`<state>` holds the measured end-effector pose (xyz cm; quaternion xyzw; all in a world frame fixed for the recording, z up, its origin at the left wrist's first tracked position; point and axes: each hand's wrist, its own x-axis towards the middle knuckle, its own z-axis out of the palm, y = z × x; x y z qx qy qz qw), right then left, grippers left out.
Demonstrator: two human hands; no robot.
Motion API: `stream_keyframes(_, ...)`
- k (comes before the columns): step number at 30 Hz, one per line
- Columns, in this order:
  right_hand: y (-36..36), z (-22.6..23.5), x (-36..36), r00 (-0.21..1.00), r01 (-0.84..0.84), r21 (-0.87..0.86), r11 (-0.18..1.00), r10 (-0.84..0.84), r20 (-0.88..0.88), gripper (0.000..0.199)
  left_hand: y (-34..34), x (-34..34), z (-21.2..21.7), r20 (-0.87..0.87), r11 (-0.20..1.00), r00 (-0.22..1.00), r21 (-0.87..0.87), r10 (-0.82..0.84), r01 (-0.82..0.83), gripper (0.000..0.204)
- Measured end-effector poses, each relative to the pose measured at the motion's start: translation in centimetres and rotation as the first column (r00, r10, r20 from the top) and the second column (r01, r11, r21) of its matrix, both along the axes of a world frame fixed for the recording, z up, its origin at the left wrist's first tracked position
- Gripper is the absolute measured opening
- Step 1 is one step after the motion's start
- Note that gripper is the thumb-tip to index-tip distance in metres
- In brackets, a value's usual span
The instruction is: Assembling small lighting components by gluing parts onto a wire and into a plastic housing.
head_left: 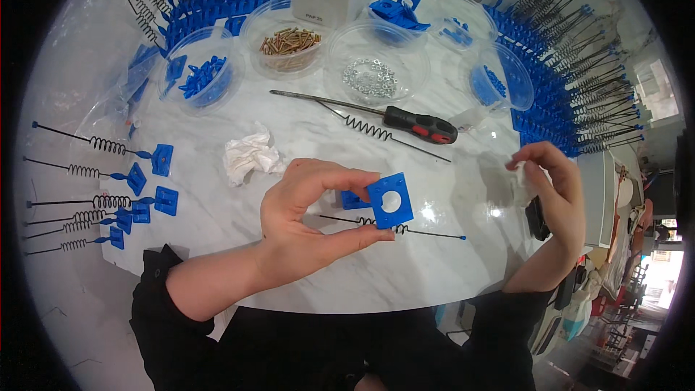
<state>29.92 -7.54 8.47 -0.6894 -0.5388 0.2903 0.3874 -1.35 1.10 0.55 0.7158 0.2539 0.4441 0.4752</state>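
Note:
Between thumb and forefinger, my left hand point(304, 210) grips a blue square plate point(377, 199) by its left edge. The plate stands upright and has a round white middle; whether that is a hole or a disc I cannot tell. Behind it, partly hidden, lies another blue piece point(351, 201). A black coiled-spring rod point(438, 234) with a blue tip rests on the table under the held plate. Off to the right, my right hand point(554, 188) is raised with curled fingers, pinching what looks like a white tissue point(520, 182).
A screwdriver point(420, 124) and a bare spring rod point(369, 128) lie mid-table, with a crumpled tissue point(252, 157) to their left. Tubs of screws point(289, 43), nuts point(371, 78) and blue parts point(205, 76) stand behind. Rows of finished-looking spring pieces point(557, 72) line the table's edges.

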Motion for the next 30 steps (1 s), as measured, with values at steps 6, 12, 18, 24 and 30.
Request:
stream_keyframes(6, 0.5, -0.5, -1.7, 0.931, 0.03, 0.199, 0.98, -0.1, 0.351, 0.013, 0.2, 0.1, -0.1, -0.023, 1.0, 1.0, 0.018, 0.0, 0.001, 0.054)
stream_keyframes(12, 0.5, -1.8, -6.0, 0.744, -0.231, -0.029, 0.972, 0.158, -0.649, 0.028, 0.4, -0.2, 0.5, -0.021, 0.996, 0.998, 0.068, -0.062, 0.063, 0.055)
stream_keyframes(18, 0.3, -5.2, -10.5, 0.162, -0.446, 0.054, 0.893, 0.14, -0.977, 0.042, 0.1, -0.2, 1.2, 0.023, 0.988, 0.988, 0.049, -0.15, 0.149, 0.056)
stream_keyframes(24, 0.5, -6.5, -11.2, -0.028, -0.49, 0.16, 0.857, 0.167, -0.985, 0.042, -0.1, -0.4, 1.4, 0.013, 0.987, 0.988, 0.052, -0.153, 0.152, 0.055)
stream_keyframes(30, 0.5, -7.2, -11.2, -0.153, -0.498, 0.181, 0.848, 0.119, -0.981, 0.045, -0.1, -0.5, 1.0, 0.003, 0.98, 0.98, 0.02, -0.197, 0.197, 0.06)
